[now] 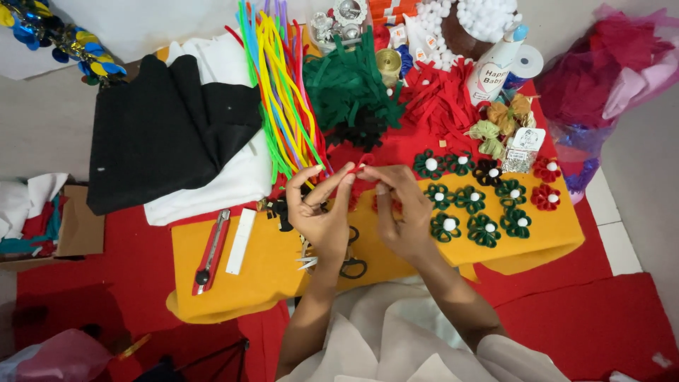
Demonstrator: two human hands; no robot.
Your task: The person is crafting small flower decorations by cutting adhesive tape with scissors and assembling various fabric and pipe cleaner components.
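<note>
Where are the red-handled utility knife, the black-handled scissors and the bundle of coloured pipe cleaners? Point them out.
Red-handled utility knife [211, 251], head view, middle of handle.
Black-handled scissors [352, 267], head view, lower finger loop.
Bundle of coloured pipe cleaners [283, 92], head view, middle of bundle.

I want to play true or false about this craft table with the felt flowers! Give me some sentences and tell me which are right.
1. Both hands, left hand and right hand, pinch a small red felt strip. True.
2. The finished green, red and black felt flowers lie left of the hands. False: they lie to the right.
3. The red utility knife rests on the yellow felt sheet. True.
4. The bundle of colourful pipe cleaners lies on the folded black cloth. False: it lies beside it, on white cloth.
</note>
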